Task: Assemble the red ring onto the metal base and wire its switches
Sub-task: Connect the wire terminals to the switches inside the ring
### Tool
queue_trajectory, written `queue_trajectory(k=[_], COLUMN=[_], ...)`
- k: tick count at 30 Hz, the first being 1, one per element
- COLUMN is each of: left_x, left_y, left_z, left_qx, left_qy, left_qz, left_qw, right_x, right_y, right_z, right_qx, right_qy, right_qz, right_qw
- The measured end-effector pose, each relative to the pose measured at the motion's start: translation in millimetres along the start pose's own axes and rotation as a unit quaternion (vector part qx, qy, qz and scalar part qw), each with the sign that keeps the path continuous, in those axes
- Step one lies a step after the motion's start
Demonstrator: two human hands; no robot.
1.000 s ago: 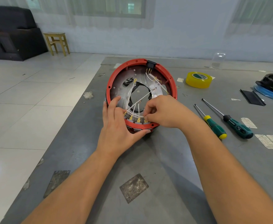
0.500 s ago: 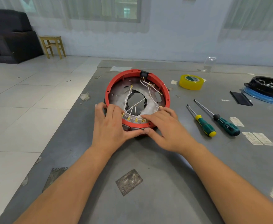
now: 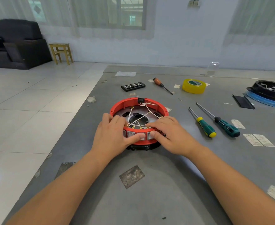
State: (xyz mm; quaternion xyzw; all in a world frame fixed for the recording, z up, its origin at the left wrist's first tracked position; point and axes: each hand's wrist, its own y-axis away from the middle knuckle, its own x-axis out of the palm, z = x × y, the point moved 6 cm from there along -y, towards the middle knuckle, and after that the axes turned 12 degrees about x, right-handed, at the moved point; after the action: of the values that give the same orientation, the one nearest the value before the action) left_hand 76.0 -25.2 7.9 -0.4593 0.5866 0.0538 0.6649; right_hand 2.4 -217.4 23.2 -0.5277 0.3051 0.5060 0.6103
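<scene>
Tiled room, curtained windows, black armchair (image 3: 18, 44) and small wooden stool (image 3: 61, 52) at far left. Grey table (image 3: 149, 200) fills the foreground; its left edge runs diagonally beside the tile floor, open bare surface near the camera.

Red plastic ring (image 3: 125, 105) sits flat near the table's middle on a dark round metal base (image 3: 141, 147), only a black sliver of which shows beneath the near rim. White wires (image 3: 147, 109) with yellow terminals cross the interior. Grey rocker switches (image 3: 131, 134) line the near outer wall; markings on them too small to read.

Left hand (image 3: 112, 135) clasps the near-left rim, fingers over the top, thumb pressed on a switch face. Right hand (image 3: 172, 135) clasps the near-right rim likewise, thumb on the next switch. Hands cover much of the near rim.

Right of the ring, apart: two green-handled screwdrivers (image 3: 206, 127). Beyond: yellow tape roll (image 3: 193, 86) with green label, print illegible; wooden-handled screwdriver (image 3: 162, 85); black bit case (image 3: 133, 86). Black unit on a blue disc (image 3: 270, 95), cut off by the right edge. Paper labels (image 3: 258, 139) on the table, unreadable.
</scene>
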Motion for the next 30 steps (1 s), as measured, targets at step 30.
queue_trajectory(k=[30], left_x=[-1], left_y=[1], left_z=[11], left_qx=[0.097], left_qy=[0.108], left_qz=[0.014], left_qw=[0.989], right_x=[27], right_y=[-85], right_z=[-17], right_qx=[0.144], right_qy=[0.193], right_qz=[0.256], right_qw=[0.936])
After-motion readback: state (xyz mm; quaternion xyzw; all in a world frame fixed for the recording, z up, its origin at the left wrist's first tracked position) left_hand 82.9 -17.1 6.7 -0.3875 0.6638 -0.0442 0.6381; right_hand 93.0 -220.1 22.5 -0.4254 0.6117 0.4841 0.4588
